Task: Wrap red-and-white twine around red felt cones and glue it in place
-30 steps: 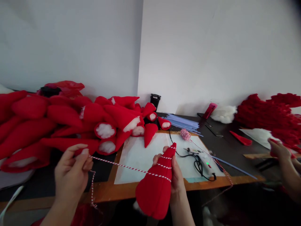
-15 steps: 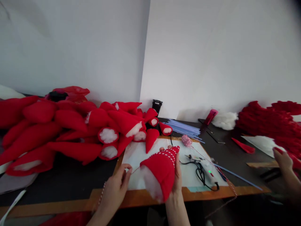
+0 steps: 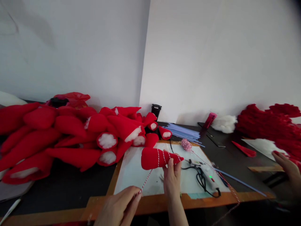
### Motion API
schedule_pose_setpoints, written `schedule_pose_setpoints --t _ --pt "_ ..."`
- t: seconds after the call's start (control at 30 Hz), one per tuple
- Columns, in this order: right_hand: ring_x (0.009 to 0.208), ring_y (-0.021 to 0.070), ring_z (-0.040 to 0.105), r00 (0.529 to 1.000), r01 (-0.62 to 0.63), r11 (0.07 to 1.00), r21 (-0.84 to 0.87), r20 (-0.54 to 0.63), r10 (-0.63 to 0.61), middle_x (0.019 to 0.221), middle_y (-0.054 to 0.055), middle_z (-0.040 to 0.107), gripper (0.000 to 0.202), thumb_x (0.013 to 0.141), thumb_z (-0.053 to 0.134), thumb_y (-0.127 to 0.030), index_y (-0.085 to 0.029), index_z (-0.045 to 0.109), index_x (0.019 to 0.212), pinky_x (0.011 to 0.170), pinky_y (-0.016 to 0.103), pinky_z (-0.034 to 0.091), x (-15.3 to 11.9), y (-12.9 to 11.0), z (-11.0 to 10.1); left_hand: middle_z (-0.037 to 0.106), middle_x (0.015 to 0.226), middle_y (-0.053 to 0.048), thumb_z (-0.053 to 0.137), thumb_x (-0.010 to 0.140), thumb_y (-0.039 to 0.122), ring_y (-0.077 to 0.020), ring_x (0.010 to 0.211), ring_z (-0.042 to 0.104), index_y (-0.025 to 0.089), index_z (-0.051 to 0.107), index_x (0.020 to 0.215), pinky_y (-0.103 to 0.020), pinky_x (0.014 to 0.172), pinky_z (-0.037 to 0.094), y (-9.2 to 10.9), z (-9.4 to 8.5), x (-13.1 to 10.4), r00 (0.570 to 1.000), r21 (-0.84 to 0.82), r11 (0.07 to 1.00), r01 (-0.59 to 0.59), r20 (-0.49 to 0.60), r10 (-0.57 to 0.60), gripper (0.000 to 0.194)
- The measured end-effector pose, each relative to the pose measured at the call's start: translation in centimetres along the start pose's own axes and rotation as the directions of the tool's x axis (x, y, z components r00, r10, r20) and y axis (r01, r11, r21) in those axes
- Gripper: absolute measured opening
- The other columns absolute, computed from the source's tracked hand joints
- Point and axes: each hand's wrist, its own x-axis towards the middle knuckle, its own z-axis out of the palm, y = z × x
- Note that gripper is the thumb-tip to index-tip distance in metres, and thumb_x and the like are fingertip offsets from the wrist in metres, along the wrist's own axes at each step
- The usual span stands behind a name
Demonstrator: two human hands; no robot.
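Note:
A stuffed red felt cone lies sideways in my right hand, pinched near its pointed tip, which faces right. Red-and-white twine winds around the cone in several spaced turns and runs down from its wide end to my left hand, whose thumb and fingers pinch it. The cone is above a white sheet on the table. To the right of my right hand lies a white glue gun with a small green light and a black cord.
Many stuffed red cones are heaped at left. A twine ball, light-blue sticks and a black cup are behind the sheet. At right are white fluff, dark red material and another person's hand.
The cone has turned from its open, white-stuffed end facing me to lying sideways. My left hand has moved down and right with the twine, now stretched below the cone.

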Motion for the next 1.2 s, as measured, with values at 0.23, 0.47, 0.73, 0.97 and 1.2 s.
schedule_pose_setpoints --t 0.23,0.47,0.73,0.97,1.2 --pt "0.124 0.0239 0.062 0.994 0.036 0.983 -0.180 0.104 -0.017 0.134 0.010 0.065 0.058 0.091 0.062 -0.052 -0.028 0.047 0.141 0.105 0.045 0.047 -0.1 1.0 -1.8 0.061 0.067 0.004 0.046 0.100 0.029 -0.0086 0.054 0.056 0.022 0.059 0.089 -0.014 0.050 0.042 -0.3 -2.7 2.8 0.996 0.033 0.999 -0.003 0.085 0.001 0.019" --pt "0.122 0.0247 0.062 1.000 -0.021 0.981 -0.191 0.012 0.024 0.134 0.009 0.065 0.072 0.084 0.069 -0.053 -0.026 0.046 0.146 0.100 0.040 0.052 -0.2 1.3 -2.2 0.057 0.067 0.005 0.047 0.100 0.036 -0.0089 0.054 0.051 0.022 0.060 0.090 -0.016 0.048 0.037 -0.7 -3.3 4.0 0.988 0.015 0.996 0.083 0.130 -0.084 0.022" --pt "0.110 0.0243 0.068 0.983 -0.186 0.982 0.029 0.008 0.186 0.119 0.007 0.073 0.065 0.080 0.072 -0.057 -0.029 0.057 0.136 0.094 0.039 0.055 -1.3 0.2 -1.1 0.054 0.070 0.003 0.043 0.100 0.048 -0.0126 0.064 0.048 0.020 0.059 0.084 -0.022 0.058 0.038 -2.4 -2.9 4.6 0.944 -0.076 0.963 0.259 0.230 -0.236 0.036" --pt "0.093 0.0210 0.071 0.964 -0.260 0.946 0.194 0.114 0.242 0.100 0.004 0.075 0.040 0.086 0.068 -0.055 -0.026 0.065 0.113 0.090 0.039 0.055 -2.8 -0.9 0.8 0.050 0.068 0.003 0.045 0.099 0.048 -0.0117 0.059 0.042 0.020 0.063 0.086 -0.022 0.052 0.032 -2.8 -2.5 4.4 0.936 -0.106 0.952 0.287 0.242 -0.255 0.036" --pt "0.111 0.0249 0.065 0.986 -0.164 0.986 0.027 -0.003 0.164 0.116 0.005 0.072 0.057 0.079 0.073 -0.058 -0.030 0.059 0.126 0.103 0.045 0.048 -2.3 0.1 0.1 0.057 0.069 0.003 0.047 0.100 0.038 -0.0103 0.058 0.045 0.020 0.064 0.089 -0.021 0.052 0.034 -1.3 -3.2 4.4 0.979 -0.071 0.987 0.146 0.154 -0.134 0.028"
